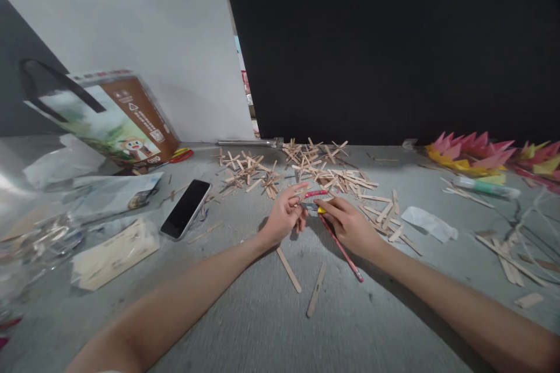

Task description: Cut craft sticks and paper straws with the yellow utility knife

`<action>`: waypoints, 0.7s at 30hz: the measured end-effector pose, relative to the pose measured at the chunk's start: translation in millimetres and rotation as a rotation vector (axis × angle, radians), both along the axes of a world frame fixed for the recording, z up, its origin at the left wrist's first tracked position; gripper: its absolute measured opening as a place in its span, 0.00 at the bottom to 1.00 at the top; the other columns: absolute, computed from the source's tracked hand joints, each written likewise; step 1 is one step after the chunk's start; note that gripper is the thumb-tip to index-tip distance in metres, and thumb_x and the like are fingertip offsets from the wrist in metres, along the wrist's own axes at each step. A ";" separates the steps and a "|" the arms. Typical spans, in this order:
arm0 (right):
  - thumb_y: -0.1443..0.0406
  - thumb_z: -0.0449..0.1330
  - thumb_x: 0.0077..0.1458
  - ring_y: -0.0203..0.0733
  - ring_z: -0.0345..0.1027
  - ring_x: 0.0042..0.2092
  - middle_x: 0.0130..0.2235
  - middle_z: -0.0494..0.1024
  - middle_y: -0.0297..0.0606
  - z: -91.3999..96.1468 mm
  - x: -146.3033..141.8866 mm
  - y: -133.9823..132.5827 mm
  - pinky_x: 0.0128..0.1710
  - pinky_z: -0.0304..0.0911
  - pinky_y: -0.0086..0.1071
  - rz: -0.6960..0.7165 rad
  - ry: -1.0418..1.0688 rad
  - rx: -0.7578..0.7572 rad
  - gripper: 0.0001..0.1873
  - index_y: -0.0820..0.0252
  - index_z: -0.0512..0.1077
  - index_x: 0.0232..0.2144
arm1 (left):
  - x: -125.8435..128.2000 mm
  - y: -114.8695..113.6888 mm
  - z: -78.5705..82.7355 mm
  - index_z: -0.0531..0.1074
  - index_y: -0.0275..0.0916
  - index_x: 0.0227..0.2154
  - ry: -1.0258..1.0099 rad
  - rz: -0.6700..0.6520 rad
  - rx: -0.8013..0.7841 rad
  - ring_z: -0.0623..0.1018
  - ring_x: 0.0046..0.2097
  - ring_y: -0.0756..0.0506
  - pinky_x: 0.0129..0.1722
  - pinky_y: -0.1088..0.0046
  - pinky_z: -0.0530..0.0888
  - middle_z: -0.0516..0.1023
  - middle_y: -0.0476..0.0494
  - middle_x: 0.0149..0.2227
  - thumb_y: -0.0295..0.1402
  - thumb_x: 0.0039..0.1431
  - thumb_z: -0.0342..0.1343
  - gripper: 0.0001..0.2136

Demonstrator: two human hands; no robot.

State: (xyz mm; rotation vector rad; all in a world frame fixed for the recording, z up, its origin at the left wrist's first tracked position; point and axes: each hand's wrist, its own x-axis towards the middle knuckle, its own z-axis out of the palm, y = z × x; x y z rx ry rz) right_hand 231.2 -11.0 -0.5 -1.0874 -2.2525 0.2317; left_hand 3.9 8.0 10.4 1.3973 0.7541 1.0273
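Observation:
Over the middle of the grey table, my left hand [285,217] has its thumb and fingers pinched together. What lies between them is too small to make out. Close on its right, my right hand [350,226] grips a small yellow tool [321,210] with a flat grey, blade-like end that reaches to the left fingertips. A red curved piece [315,193] shows just beyond the two hands. Beside the right fingers a pink pencil [347,257] lies slanted on the table. Two loose wooden craft sticks, one [289,270] left and one [317,290] right, lie nearer to me.
Behind the hands spread piles of craft sticks [335,178], several joined in star shapes. A phone [186,210], plastic packets [116,253] and a carrier bag [126,122] are on the left. To the right are a glue tube [487,187] and pink-and-yellow paper flowers [472,154].

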 end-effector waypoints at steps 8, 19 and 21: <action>0.66 0.49 0.71 0.54 0.71 0.46 0.46 0.77 0.48 3.4 -1.2 -1.5 0.47 0.70 0.47 -0.084 -0.059 0.069 0.21 0.53 0.71 0.61 | 1.6 0.0 1.2 0.57 0.40 0.69 0.011 0.021 -0.029 0.75 0.19 0.51 0.17 0.79 0.71 0.76 0.51 0.29 0.35 0.63 0.59 0.33; 0.69 0.50 0.70 0.55 0.69 0.47 0.47 0.76 0.47 -1.6 1.3 -0.2 0.48 0.69 0.47 -0.138 -0.119 0.092 0.24 0.51 0.69 0.64 | 2.1 0.6 4.9 0.56 0.39 0.69 0.066 0.042 -0.017 0.75 0.20 0.51 0.18 0.79 0.71 0.76 0.51 0.28 0.38 0.64 0.60 0.33; 0.67 0.50 0.70 0.54 0.70 0.48 0.46 0.76 0.47 -2.7 2.4 1.5 0.48 0.70 0.46 -0.172 -0.077 0.088 0.24 0.50 0.68 0.65 | 2.7 -0.5 5.6 0.58 0.38 0.67 0.076 0.041 -0.010 0.74 0.20 0.51 0.19 0.79 0.71 0.77 0.51 0.27 0.39 0.64 0.60 0.32</action>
